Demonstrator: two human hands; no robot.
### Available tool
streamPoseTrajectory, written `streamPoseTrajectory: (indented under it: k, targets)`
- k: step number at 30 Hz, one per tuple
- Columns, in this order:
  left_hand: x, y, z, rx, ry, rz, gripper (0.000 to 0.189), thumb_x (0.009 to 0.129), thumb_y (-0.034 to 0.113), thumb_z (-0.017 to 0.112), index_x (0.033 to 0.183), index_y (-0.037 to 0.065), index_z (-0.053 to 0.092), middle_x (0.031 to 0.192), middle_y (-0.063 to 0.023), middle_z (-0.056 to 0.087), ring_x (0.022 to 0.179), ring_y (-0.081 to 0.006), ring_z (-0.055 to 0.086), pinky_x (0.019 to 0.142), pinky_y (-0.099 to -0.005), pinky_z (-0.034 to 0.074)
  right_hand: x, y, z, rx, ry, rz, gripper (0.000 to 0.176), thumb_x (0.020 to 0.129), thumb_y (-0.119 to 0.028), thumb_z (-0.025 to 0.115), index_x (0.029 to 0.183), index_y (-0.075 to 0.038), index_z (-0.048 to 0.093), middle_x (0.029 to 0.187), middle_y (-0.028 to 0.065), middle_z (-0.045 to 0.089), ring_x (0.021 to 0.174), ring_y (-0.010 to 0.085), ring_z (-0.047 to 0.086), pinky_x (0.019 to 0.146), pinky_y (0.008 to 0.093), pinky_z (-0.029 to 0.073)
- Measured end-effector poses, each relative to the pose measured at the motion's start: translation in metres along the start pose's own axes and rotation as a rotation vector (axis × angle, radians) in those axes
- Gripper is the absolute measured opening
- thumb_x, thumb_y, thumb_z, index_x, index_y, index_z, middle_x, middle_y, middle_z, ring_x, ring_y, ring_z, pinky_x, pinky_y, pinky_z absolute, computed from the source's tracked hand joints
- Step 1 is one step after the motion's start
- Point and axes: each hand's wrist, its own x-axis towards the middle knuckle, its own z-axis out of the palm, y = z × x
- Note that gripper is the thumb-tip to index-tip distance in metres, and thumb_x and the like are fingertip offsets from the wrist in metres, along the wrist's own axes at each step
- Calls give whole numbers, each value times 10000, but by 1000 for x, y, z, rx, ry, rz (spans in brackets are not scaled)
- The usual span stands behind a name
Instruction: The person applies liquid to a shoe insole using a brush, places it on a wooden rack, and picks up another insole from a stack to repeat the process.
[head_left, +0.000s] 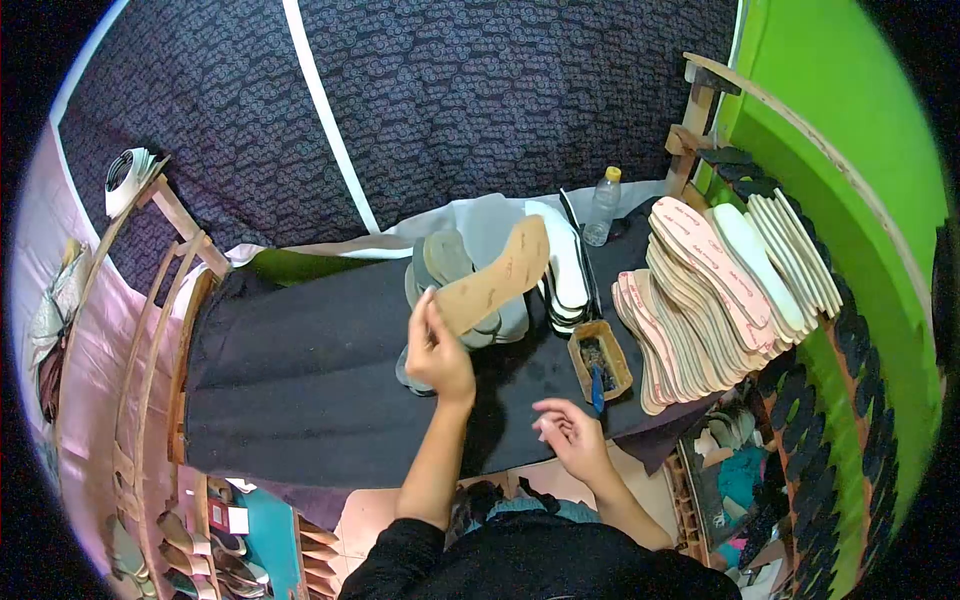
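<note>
My left hand [437, 358] pinches one end of a tan insole [495, 285] that has small dark print on it. The insole is raised at a slant above the table, partly covering grey sole pieces [440, 258] behind it. Lower and to the right, my right hand [575, 440] hovers near the table's front edge, fingers loosely bent and apart, with nothing seen in it. Just beyond it stands a tan tub [621, 362] with dark contents and a blue-handled tool [598, 388] in it; the tool's lower end is hidden.
White insoles with black edges [568, 285] lie behind the tub, near a clear bottle with a yellow cap [602, 212]. Big stacks of printed insoles [700, 265] fill the table's right side. A dark cloth [290, 380] covers the table. Wooden racks [150, 310] flank it.
</note>
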Motion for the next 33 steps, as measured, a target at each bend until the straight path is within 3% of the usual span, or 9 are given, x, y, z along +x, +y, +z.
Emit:
streamPoseTrajectory:
  k: [3, 8, 16, 20, 22, 24, 26, 29, 33]
  targets:
    - [-21, 6, -28, -241, 122, -292, 237, 924, 100, 479, 1074, -65, 558, 1022, -130, 604, 880, -157, 574, 808, -281, 459, 14, 3, 4, 478, -143, 168, 471, 917, -272, 498, 1284, -7, 369, 1073, 105, 577, 790, 115, 534, 673, 217, 442]
    - [-82, 16, -74, -169, -56, -433, 163, 904, 100, 514, 959, -42, 572, 927, -83, 586, 869, -138, 537, 800, -252, 418, 33, 5, 27, 866, -39, 433, 395, 942, -301, 454, 1236, -42, 400, 985, 53, 550, 758, 100, 514, 576, 204, 405]
    - [-93, -14, -114, -803, -724, -945, 583, 854, 337, 535, 1301, 56, 287, 1192, -141, 481, 1132, -219, 467, 911, -353, 421, 27, 10, 30, 212, -380, 152, 297, 901, -232, 547, 1082, 3, 534, 916, 48, 615, 786, 111, 557, 697, 274, 474]
    - [-91, -6, -99, -1060, -778, -1208, 613, 895, 285, 475, 1379, 43, 188, 1357, -175, 349, 1204, -288, 424, 987, -393, 379, 16, -25, 27, -138, -400, 158, 274, 844, -229, 616, 1001, -7, 581, 775, 105, 616, 646, 147, 560, 605, 269, 456]
    - [-84, 4, -98, -1081, -785, -1172, 523, 905, 258, 431, 1341, 14, 276, 1363, -184, 349, 1217, -332, 409, 949, -441, 415, 8, -28, 21, -172, -308, 110, 256, 803, -201, 648, 975, -20, 591, 782, 120, 602, 609, 171, 549, 544, 276, 441]
    - [-76, 13, -98, -1235, -667, -1190, 550, 899, 261, 446, 1347, 1, 259, 1379, -191, 316, 1215, -352, 406, 919, -474, 438, -2, -43, 10, -231, 186, -116, 257, 741, -158, 681, 960, -50, 600, 837, 95, 600, 702, 190, 554, 622, 309, 443]
    - [-76, 4, -103, -1163, -642, -1196, 534, 914, 293, 404, 1332, -17, 285, 1241, -237, 457, 1121, -362, 496, 862, -479, 475, -6, -47, -12, -718, 470, -450, 325, 676, -139, 708, 974, -79, 594, 959, 97, 569, 883, 235, 518, 763, 360, 409]
    - [-78, -9, -105, -1032, -769, -1274, 611, 921, 466, 278, 1287, -14, 378, 761, -201, 604, 676, -326, 602, 674, -430, 505, -14, -37, -29, -856, 622, -352, 498, 648, -210, 740, 1089, -80, 549, 1180, 149, 421, 1071, 320, 361, 877, 424, 339]
    - [-80, -2, -100, -1129, -714, -1439, 911, 801, 729, 141, 1230, -20, 434, 684, -190, 571, 565, -273, 524, 574, -385, 445, -9, -38, -36, -852, 538, -158, 730, 591, -264, 807, 1205, -66, 464, 1248, 152, 344, 1073, 339, 361, 910, 443, 333]
